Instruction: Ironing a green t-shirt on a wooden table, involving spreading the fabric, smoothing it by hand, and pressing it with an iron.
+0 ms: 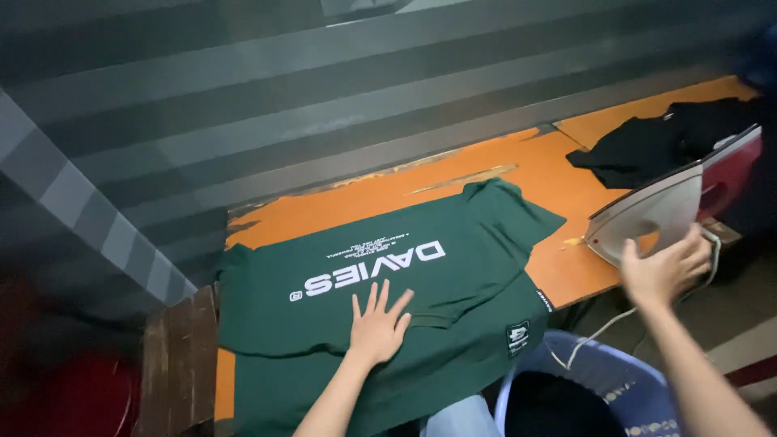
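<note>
Left hand (pixel 379 324) lies flat, fingers spread, on the green shirt (pixel 453 267) across the orange tabletop (pixel 550 174); right hand (pixel 665 269) loosely touches the upended iron (pixel 672 206).

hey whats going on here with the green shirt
A person is ironing at an orange table. The left hand lies flat, fingers spread, on a dark green t-shirt spread across the table. The right hand touches an iron standing tilted at the table's right end, its soleplate showing. A black garment lies crumpled further back on the table, and a bluish basket sits on the floor below, near the iron's cord.
</note>
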